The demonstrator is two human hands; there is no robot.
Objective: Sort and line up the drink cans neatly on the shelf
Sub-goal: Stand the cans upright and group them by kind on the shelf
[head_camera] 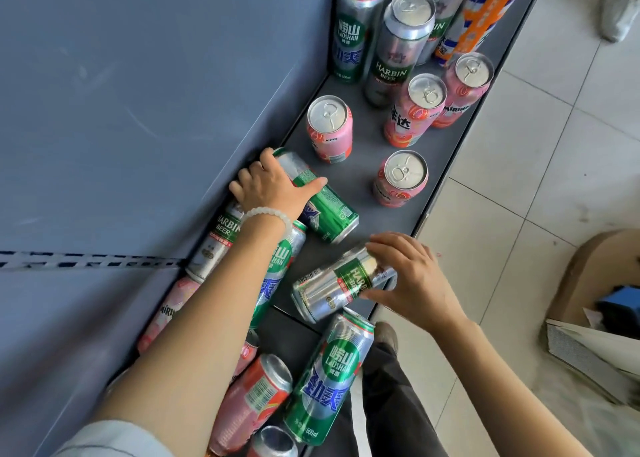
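My left hand (273,183) grips a green can (329,211) that lies on its side on the grey shelf (360,179). My right hand (412,280) holds a silver-and-green Harbin can (332,290), also lying on its side near the shelf's front edge. Under my left forearm lie another Harbin can (214,245) and a Laoshan can (277,273). Nearer to me lie a green Laoshan can (329,377) and pink cans (249,408). Several pink Mirinda cans stand upright further along, among them one (330,129) by the back wall and one (400,179) near the front edge.
Tall Laoshan (356,24) and Harbin (398,48) cans and an orange can (485,13) stand at the shelf's far end. The blue-grey back panel (138,110) rises on the left. A tiled floor (519,166), a cardboard box (595,283) and someone's shoe (620,10) lie to the right.
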